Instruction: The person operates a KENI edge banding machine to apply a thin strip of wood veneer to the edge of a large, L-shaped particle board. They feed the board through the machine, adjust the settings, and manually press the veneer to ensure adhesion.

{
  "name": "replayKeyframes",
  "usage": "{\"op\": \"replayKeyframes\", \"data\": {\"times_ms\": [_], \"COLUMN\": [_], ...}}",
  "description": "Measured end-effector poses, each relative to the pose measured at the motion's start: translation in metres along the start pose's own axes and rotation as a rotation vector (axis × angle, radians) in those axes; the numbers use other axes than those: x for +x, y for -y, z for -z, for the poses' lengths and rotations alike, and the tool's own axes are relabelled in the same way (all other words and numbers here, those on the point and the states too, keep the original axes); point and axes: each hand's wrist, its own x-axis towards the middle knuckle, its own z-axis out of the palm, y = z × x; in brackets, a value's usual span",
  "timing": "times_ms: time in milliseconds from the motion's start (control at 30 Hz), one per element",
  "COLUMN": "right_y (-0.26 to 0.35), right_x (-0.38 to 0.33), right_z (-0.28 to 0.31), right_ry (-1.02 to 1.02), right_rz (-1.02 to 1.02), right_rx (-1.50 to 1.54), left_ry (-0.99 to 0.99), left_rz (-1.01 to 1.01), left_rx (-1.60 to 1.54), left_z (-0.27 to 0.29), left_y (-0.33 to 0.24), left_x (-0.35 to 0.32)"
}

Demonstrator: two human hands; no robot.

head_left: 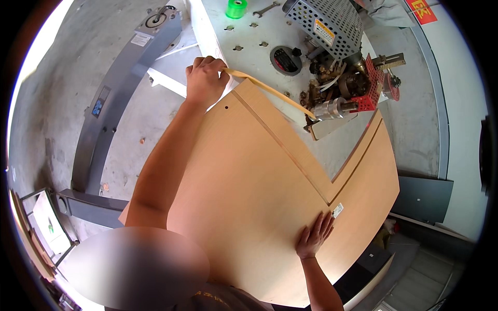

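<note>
A large light wood-coloured panel (228,181) lies in front of me, with an L-shaped notch and grooves running along the notch edges. A thin yellowish edge-banding strip (270,92) runs from a metal roller (329,110) on the machine past the panel's far corner. My left hand (205,82) is closed on the strip's free end, just beyond that corner. Flat on the panel, near the inner corner of the notch, rests my right hand (315,236) with its fingers stretched out. A small white label (337,210) is stuck just beyond those fingertips.
The machine stands on a pale worktable (244,31), with a grey perforated guard (332,31) and a red perforated guard (371,88). A wrench (266,9) and green tape roll (236,8) lie at the back. A grey metal beam (114,88) curves along the left.
</note>
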Motion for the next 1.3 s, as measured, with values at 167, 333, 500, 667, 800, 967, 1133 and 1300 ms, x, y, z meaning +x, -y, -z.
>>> {"op": "replayKeyframes", "data": {"times_ms": [167,333,500,667,800,967,1133,1300], "right_y": [-0.002,-0.002,-0.002,-0.005,-0.002,-0.007,-0.024,-0.012], "right_x": [-0.001,-0.007,-0.01,-0.017,-0.019,-0.015,-0.019,-0.014], "right_z": [-0.002,-0.001,-0.001,-0.004,-0.004,-0.007,-0.017,-0.012], "right_ry": [-0.007,-0.028,-0.019,-0.039,-0.048,-0.032,-0.059,-0.053], "right_rz": [0.013,0.022,0.004,-0.001,-0.002,-0.007,0.056,0.048], "right_rx": [0.006,-0.003,-0.005,0.011,-0.012,-0.014,-0.006,0.01], "left_ry": [0.02,-0.032,0.011,0.146,0.314,0.329,0.482,0.837], "left_rz": [-0.085,-0.231,-0.369,-0.45,-0.522,-0.442,-0.29,-0.451], "left_rx": [0.094,0.037,-0.15,-0.436,-0.53,-0.914,-1.232,-1.487], "left_z": [0.024,0.063,0.111,0.106,0.11,0.07,0.058,0.087], "left_y": [0.001,-0.02,-0.064,-0.097,-0.137,-0.174,-0.215,-0.26], "left_x": [-0.007,-0.019,-0.064,-0.156,-0.203,-0.251,-0.281,-0.37]}}
